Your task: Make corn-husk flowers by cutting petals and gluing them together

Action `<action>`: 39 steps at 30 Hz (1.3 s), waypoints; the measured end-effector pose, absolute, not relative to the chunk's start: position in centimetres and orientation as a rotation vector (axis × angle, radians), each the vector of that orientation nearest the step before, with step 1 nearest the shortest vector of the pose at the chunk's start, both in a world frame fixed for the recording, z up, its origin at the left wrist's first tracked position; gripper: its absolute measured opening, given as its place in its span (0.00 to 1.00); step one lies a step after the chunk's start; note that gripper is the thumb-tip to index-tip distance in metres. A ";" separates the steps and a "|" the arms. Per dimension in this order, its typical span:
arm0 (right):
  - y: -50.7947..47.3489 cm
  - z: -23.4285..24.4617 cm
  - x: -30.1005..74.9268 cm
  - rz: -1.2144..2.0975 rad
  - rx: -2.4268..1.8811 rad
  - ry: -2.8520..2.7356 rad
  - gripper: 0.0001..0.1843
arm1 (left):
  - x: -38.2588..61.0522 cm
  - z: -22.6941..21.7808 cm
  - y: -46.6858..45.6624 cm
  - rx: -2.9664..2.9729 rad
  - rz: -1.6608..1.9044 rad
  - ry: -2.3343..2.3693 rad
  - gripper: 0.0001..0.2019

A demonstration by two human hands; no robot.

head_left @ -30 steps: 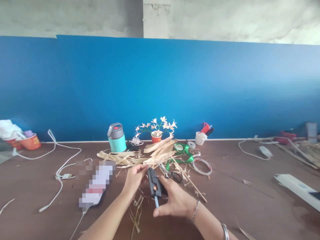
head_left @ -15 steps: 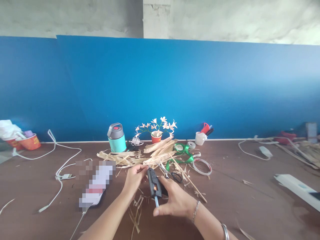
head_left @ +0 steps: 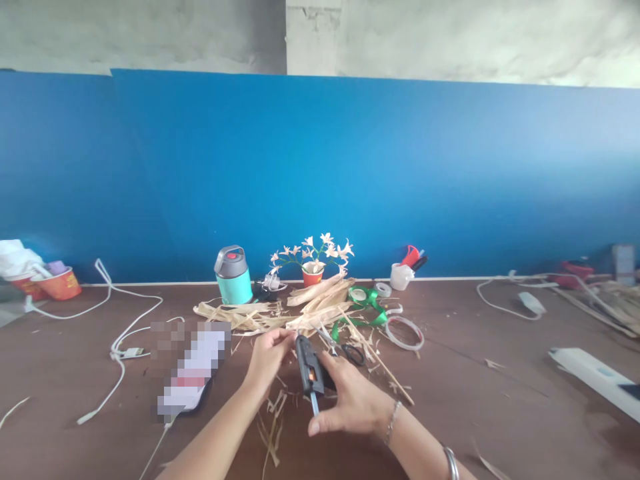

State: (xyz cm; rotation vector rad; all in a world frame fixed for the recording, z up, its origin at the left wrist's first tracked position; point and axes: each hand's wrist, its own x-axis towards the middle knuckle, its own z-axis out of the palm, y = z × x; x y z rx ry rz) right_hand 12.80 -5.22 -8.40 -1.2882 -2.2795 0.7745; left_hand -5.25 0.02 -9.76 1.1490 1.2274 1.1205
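My right hand [head_left: 350,399] grips a black hot glue gun [head_left: 309,369], nozzle pointing away from me, a glue stick poking out of its back end. Just left of the nozzle, my left hand [head_left: 267,355] pinches a small pale piece of dried husk; its fingers are closed at the gun's tip. Both hands hover low over the brown table [head_left: 500,413]. A pile of dried corn husks [head_left: 295,310] lies right behind them. Scissors [head_left: 345,348] rest beside the gun on the right.
A teal flask [head_left: 233,275], a red cup of husk flowers [head_left: 313,261], green ribbon [head_left: 367,303], tape rolls [head_left: 404,332] and a white cup of tools [head_left: 401,273] stand by the blue wall. White cables [head_left: 120,333] run at left. Husk scraps [head_left: 273,433] lie near me.
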 end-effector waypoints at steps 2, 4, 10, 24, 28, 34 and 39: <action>-5.2 -8.4 12.8 0.773 -1.269 -2.283 0.42 | -5.2 -9.8 0.0 1.145 1.131 1.214 0.17; -5.2 -8.3 12.8 0.791 -1.216 -2.272 0.42 | -5.1 -9.7 0.0 1.145 1.145 1.200 0.16; -4.9 -7.7 13.2 1.070 -0.959 -2.084 0.42 | -5.4 -9.3 0.0 1.232 1.149 1.208 0.14; -5.2 -7.3 13.3 1.014 -1.119 -2.219 0.40 | -7.1 -9.6 0.3 1.865 1.101 1.487 0.09; -4.9 -8.0 13.9 0.864 -1.330 -2.064 0.40 | -7.1 -9.5 0.4 1.799 1.176 1.452 0.11; -5.1 -8.0 14.3 0.571 -1.470 -2.071 0.36 | -6.6 -9.3 0.2 1.528 1.121 1.360 0.14; -4.2 -6.3 17.9 0.357 -1.878 -1.907 0.24 | -6.0 -8.6 -0.1 1.352 1.112 1.271 0.13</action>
